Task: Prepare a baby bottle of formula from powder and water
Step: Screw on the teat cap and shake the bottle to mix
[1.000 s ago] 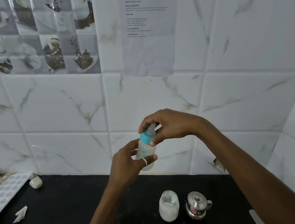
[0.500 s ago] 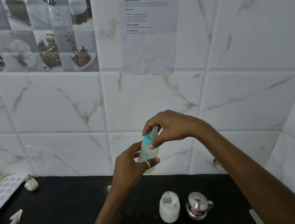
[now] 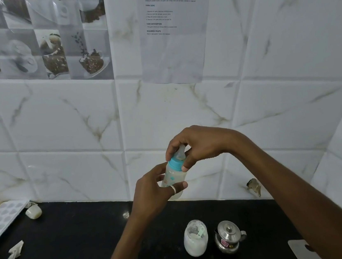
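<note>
Baby bottle (image 3: 174, 177) is up in the air in front of us, held over the black worktop (image 3: 72, 249) and a bit tilted, teat end leaning up and to the right. It's got milky white liquid inside and a teal collar (image 3: 175, 163) with a clear teat (image 3: 181, 151) on top.

Starting close to us — at the worktop's near edge, right side, there's a pale flat thing (image 3: 303, 252) poking into view, we can't tell what it is. Just left of that, near the front, sit a glass jar of white powder (image 3: 195, 237) with a green scoop (image 3: 201, 232) inside, and a small lidded steel pot (image 3: 228, 236) just beside it on the right. They're close together; we can't tell if they touch.

Above those, our left hand (image 3: 152, 193) wraps its fingers around the bottle's body, ringed finger across the front. Our right hand (image 3: 198, 145) comes over the top, thumb and fingertips pinched on the collar, with the teat sticking up between them.

Over at the worktop's left edge there's a white tray with a hexagon pattern (image 3: 0, 219), a crumpled scrap of paper (image 3: 15, 251) in front of it, and a little whitish cap (image 3: 33, 211) by the back edge near the wall.

Furthest back — white marble-look wall tiles (image 3: 57, 126), a coffee-themed picture panel (image 3: 46, 37) upper left, and a printed sheet (image 3: 175, 32) stuck on the wall above our hands. There's a chipped spot (image 3: 253, 186) low on the tiles at right.
</note>
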Demonstrator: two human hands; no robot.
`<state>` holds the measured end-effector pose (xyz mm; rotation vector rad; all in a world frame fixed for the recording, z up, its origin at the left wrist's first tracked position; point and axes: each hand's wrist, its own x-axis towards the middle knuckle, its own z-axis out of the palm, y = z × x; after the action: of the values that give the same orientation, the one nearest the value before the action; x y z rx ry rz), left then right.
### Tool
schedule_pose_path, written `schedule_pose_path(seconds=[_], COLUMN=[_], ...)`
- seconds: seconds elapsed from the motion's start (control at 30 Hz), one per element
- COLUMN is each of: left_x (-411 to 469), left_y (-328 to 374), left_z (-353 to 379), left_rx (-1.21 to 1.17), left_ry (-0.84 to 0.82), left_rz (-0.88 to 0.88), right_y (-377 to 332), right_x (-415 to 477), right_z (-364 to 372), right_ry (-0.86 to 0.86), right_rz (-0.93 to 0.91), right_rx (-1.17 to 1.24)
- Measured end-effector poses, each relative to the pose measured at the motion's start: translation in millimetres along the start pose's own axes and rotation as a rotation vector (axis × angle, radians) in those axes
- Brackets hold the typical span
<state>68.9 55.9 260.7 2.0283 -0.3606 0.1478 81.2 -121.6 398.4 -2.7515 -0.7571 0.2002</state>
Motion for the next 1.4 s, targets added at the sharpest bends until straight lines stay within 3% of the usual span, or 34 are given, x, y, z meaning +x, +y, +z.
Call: schedule_pose_path(seconds=[0.17, 0.6, 0.7, 0.87, 1.03, 1.13, 1.23, 1.4], left_x=[-1, -4, -3, 1, -1, -1, 0, -5], left_y=[0, 0, -1, -4, 8, 10, 9, 17], left_z=[1, 8, 2, -13, -21, -19, -12, 10], left_rx=[-0.009, -0.034, -0.056, -0.187, -0.302, -0.332, -0.307, -0.011], left_ry=[0.008, 0.019, -0.002, -0.159, -0.293, -0.281, -0.183, 0.219], left_rz=[0.005, -0.016, -0.002, -0.003, 0.027, 0.021, 0.007, 0.043], right_y=[-4, -26, -10, 22, 25, 20, 9, -20], right_x=[0, 5, -4, -21, -23, -22, -21, -4], right_z=[7, 47, 45, 34, 43, 50, 60, 94], right_ry=[0.086, 0.409, 0.402, 0.129, 0.075, 0.163, 0.362, 0.827], right_rz=[0.081, 0.502, 0.399, 0.042, -0.122, -0.134, -0.027, 0.283], right_rx=[-0.024, -0.251, -0.075, 0.613, 0.79, 0.816, 0.862, 0.883])
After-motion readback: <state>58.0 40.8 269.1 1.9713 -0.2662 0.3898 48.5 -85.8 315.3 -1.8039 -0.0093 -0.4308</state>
